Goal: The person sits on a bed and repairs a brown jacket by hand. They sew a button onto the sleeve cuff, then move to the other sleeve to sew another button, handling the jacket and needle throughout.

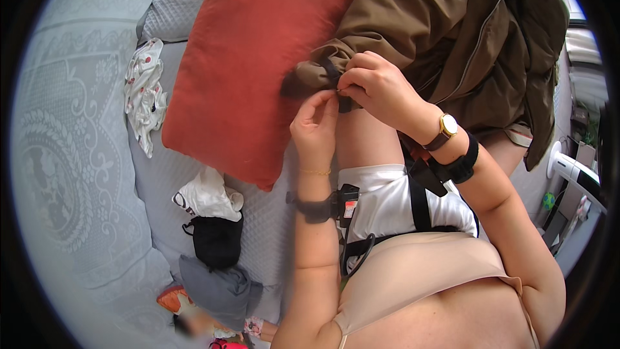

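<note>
A brown zippered jacket [411, 19] is heaped over my legs, with a narrow gathered part of it lying against the red cushion [247, 58]. My right hand [375, 85] pinches the dark trim at that gathered part between thumb and fingers. Just below, my left hand [315, 118] has thumb and index finger pressed together at the same trim, fingertips almost touching the right ones. Anything small between the fingertips is too tiny to make out. A metal zipper [484, 34] runs down the jacket on the right side.
Beside me on the grey quilted sofa [264, 232] lie a spotted white cloth [145, 92], a white cloth [210, 196], a black drawstring pouch [218, 242] and a grey cushion [213, 291]. Part of another person [264, 329] shows at the lower left. A white stand [574, 167] is at right.
</note>
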Motion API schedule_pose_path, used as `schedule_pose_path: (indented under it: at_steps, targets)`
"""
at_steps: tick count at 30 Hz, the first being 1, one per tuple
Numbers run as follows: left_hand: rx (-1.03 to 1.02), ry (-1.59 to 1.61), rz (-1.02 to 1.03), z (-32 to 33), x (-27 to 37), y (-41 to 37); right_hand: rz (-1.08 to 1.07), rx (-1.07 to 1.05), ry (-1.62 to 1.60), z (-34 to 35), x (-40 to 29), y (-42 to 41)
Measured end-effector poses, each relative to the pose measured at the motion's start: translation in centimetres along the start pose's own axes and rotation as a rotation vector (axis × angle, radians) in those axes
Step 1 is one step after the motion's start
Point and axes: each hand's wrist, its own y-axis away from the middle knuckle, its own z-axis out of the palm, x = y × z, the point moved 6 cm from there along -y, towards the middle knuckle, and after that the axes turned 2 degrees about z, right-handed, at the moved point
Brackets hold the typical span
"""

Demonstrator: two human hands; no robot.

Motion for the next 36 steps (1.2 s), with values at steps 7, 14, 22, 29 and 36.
schedule_pose_path:
  at_steps: [7,14,22,29,36]
  targets:
    - [0.064,-0.085,0.056,-0.1,-1.0,0.1,-0.022,0.004,0.081,-0.3,-0.2,0.4]
    - [0.088,-0.254,0.181,0.5,0.9,0.3,0.158,0.024,-0.105,-1.2,0.4,0.7]
    - [0.095,-0.491,0.479,1.2,3.6,1.3,0.319,0.105,-0.371,-1.3,1.1,2.0]
    - [0.082,-0.461,0.4,0.8,2.4,0.5,-0.165,0.263,0.177,-0.6,-2.6,1.4]
    - [0.028,0.163,-0.075,1.2,0.6,0.6,-0.263,0.121,0.288,1.2,-2.8,1.1]
